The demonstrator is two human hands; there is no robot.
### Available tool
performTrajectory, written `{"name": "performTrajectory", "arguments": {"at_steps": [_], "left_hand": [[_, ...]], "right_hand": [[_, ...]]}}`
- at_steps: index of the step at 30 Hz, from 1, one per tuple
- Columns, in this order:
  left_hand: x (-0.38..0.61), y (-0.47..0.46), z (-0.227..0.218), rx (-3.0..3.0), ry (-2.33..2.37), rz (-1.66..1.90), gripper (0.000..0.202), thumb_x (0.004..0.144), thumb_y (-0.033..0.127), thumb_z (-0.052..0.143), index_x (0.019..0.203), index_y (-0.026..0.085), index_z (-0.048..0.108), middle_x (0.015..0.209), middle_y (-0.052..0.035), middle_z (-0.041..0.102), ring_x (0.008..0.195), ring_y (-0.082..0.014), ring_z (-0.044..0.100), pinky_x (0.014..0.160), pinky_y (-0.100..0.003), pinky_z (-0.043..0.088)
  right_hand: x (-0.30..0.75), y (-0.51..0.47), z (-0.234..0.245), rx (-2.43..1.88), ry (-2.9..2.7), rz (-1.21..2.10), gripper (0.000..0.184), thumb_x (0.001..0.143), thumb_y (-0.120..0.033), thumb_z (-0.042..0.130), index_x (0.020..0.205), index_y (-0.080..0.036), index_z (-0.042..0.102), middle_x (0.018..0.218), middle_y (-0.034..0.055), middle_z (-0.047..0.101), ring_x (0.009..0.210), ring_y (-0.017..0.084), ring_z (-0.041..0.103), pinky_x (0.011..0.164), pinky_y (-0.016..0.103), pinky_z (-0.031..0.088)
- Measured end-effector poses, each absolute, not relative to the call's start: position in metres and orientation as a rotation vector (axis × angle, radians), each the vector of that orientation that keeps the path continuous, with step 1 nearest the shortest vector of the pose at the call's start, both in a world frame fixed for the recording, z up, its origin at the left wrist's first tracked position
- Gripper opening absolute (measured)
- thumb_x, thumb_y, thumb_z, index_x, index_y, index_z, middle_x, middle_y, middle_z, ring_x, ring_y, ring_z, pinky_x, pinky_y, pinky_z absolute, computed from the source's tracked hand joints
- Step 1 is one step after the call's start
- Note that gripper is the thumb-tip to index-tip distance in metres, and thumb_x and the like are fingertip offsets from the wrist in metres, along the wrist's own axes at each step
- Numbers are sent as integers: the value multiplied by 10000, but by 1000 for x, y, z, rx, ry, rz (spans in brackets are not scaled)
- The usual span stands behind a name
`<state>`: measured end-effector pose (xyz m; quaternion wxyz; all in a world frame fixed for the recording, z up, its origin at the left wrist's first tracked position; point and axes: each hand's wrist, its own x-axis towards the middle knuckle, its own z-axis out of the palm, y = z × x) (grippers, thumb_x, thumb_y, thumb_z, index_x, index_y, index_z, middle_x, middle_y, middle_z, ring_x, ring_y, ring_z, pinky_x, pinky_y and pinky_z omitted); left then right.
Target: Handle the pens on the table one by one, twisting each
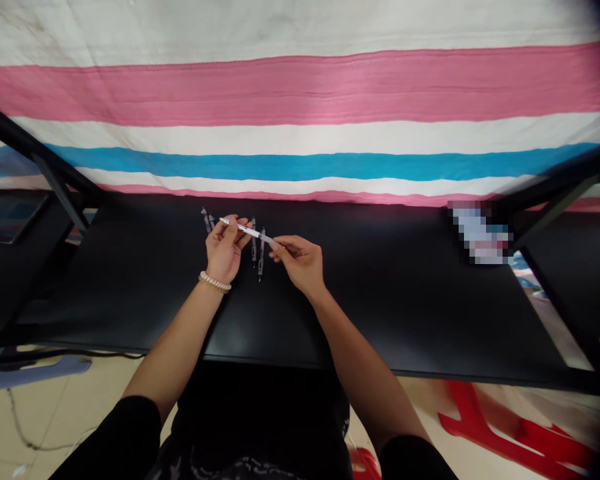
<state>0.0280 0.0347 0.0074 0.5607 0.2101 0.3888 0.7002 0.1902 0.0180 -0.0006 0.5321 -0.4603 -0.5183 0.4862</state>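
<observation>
Black sleeves (115,433) below, and I've got the left hand (223,250) pinching a white pen (247,231) at twelve o'clock, its axis slanting toward four o'clock into the right fingertips (279,248), narrowly closed on its end.

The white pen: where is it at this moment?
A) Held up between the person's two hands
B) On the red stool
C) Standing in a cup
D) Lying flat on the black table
A. The white pen is off the surface, gripped by the left hand and pinched at its other end by the right hand, above the dark pens on the black table.
</observation>
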Motion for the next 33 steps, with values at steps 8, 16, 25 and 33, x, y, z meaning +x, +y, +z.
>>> {"name": "performTrajectory", "arguments": {"at_steps": [8,16,25,33], "left_hand": [[29,34,5,507,903,1640,307,726,360,883,911,188,709,900,-37,767,873,-182,757,883,-347,595],[28,35,5,497,919,1640,293,741,353,871,914,185,706,902,-44,768,856,-175,754,836,-320,598],[30,33,5,487,892,1617,281,738,335,871,905,184,703,891,-36,760,842,-163,746,779,-288,594],[4,35,34,296,714,1557,398,924,526,627,713,193,570,541,55,466,444,-69,476,450,-195,432]], "right_hand": [[194,17,3,-1157,-1302,1264,493,807,-652,694,877,-167,750,620,21,700,481,121,647,434,224,524],[193,17,-2,-1137,-1334,1229,458,829,-623,690,888,-173,743,693,31,721,513,115,659,440,209,508],[193,14,1,-1178,-1424,1262,496,906,-637,587,764,-172,684,526,-11,616,376,81,517,379,207,383],[195,17,-3,-1124,-1618,1129,538,916,-685,532,873,-175,696,589,-8,618,526,109,559,536,240,423]]}}
